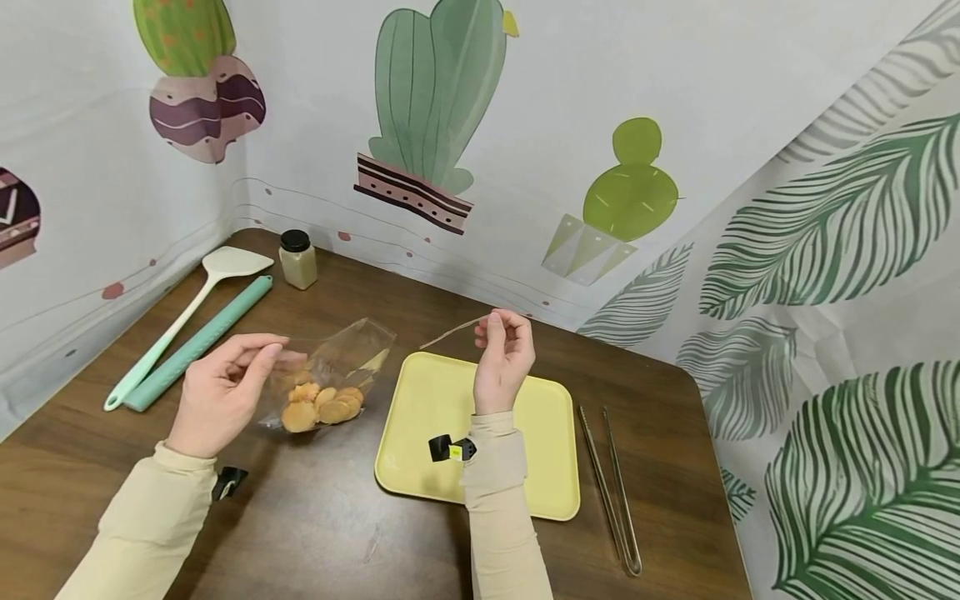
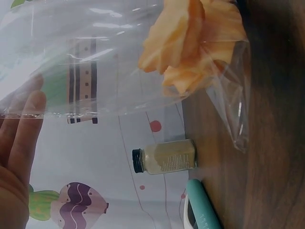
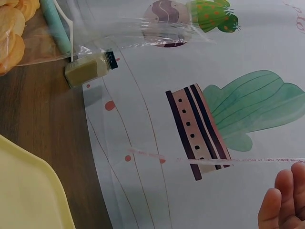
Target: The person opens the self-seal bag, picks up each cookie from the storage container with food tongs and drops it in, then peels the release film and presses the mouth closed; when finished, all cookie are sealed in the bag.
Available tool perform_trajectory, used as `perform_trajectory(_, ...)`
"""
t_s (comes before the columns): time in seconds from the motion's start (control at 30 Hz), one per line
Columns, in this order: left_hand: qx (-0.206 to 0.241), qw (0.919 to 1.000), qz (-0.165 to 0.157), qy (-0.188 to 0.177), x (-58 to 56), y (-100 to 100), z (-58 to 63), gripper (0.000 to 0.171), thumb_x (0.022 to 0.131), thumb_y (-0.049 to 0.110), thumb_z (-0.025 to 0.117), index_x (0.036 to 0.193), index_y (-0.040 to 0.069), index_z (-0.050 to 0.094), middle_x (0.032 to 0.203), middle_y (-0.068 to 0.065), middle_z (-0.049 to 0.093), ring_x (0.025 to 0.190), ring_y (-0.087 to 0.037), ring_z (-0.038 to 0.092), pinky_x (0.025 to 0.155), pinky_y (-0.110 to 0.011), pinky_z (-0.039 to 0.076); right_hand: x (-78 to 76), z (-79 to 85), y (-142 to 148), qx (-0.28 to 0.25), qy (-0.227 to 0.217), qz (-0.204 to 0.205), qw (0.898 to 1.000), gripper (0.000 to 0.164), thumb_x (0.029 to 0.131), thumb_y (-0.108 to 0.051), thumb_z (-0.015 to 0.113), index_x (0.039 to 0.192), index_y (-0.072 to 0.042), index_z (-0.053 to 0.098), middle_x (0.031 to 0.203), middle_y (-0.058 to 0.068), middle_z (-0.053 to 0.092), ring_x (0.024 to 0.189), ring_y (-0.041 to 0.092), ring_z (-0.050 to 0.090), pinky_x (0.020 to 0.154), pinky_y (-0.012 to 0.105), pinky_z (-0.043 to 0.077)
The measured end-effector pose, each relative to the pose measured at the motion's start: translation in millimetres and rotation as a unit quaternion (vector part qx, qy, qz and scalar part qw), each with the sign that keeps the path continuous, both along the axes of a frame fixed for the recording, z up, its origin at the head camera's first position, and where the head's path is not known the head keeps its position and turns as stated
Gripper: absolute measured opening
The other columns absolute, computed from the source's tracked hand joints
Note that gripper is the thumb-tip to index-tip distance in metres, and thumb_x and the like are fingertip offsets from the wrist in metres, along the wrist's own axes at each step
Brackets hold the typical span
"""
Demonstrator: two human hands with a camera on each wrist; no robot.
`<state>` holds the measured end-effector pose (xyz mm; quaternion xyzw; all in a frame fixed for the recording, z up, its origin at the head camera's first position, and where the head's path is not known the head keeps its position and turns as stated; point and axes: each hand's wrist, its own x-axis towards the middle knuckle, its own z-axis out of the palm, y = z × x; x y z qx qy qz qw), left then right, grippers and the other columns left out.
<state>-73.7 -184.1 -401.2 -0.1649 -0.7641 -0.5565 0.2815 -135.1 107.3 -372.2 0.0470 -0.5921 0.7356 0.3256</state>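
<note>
A clear plastic bag [image 1: 352,350] of round, ridged orange-yellow crisps [image 1: 322,407] is upright over the table on the left. My left hand [image 1: 225,392] pinches the bag's upper edge between thumb and fingers; in the left wrist view, the fingers [image 2: 28,124] show beside the clear film. Above the yellow tray [image 1: 427,417], my right hand [image 1: 506,358] pinches one end of a thin clear strip [image 1: 450,333]. Red print runs along this strip in the right wrist view, where the fingertips [image 3: 284,191] are at the lower right. The strip's other end hangs toward the left.
Metal tongs [image 1: 611,492] lie right of the tray. On the left are a white-headed spatula [image 1: 232,262] and a green rod [image 1: 202,342]. A black-lidded jar [image 1: 298,260] stands at the back. A printed cloth wall [image 1: 525,208] borders the table's far side.
</note>
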Motion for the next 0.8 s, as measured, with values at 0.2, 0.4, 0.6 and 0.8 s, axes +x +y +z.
perform_trajectory(0.2, -0.003, 1.0000, 0.000, -0.005, 0.9, 1, 0.6, 0.022, 0.091, -0.008, 0.060, 0.111, 0.000, 0.067, 0.090, -0.012, 0.074, 0.066, -0.005, 0.066, 0.040, -0.023, 0.030, 0.9, 0.0, 0, 0.003, -0.005, -0.003, 1.000, 0.019, 0.098, -0.012, 0.059, 0.097, 0.007, 0.057, 0.078, 0.001, 0.054, 0.070, 0.019, 0.053, 0.063, 0.028, 0.048)
perform_trajectory(0.4, -0.004, 1.0000, -0.001, -0.007, 0.4, 2, 1.1, 0.021, 0.092, -0.007, 0.060, 0.110, -0.001, 0.067, 0.090, -0.011, 0.074, 0.063, -0.006, 0.065, 0.040, -0.023, 0.030, 2.9, 1.5, -1, 0.015, -0.013, 0.006, 1.000, 0.017, 0.098, -0.011, 0.059, 0.096, 0.006, 0.058, 0.076, 0.000, 0.052, 0.069, 0.024, 0.051, 0.063, 0.030, 0.048)
perform_trajectory(0.6, -0.004, 1.0000, -0.002, -0.003, -0.8, 3, 2.4, 0.020, 0.092, -0.007, 0.061, 0.109, -0.001, 0.067, 0.089, -0.011, 0.074, 0.064, -0.006, 0.065, 0.040, -0.023, 0.030, 3.8, -4.2, -5, 0.080, -0.038, 0.058, 0.994, 0.018, 0.098, -0.011, 0.058, 0.099, 0.007, 0.059, 0.080, 0.002, 0.055, 0.070, 0.018, 0.053, 0.065, 0.031, 0.049)
perform_trajectory(0.8, -0.004, 1.0000, -0.006, -0.005, -1.4, 4, 4.5, 0.021, 0.092, -0.007, 0.060, 0.110, 0.001, 0.067, 0.089, -0.011, 0.074, 0.057, -0.006, 0.062, 0.039, -0.022, 0.030, 7.0, -14.5, -15, 0.236, -0.101, 0.164, 0.953, 0.018, 0.095, -0.007, 0.061, 0.111, 0.001, 0.063, 0.098, 0.013, 0.059, 0.083, 0.017, 0.056, 0.073, 0.027, 0.046)
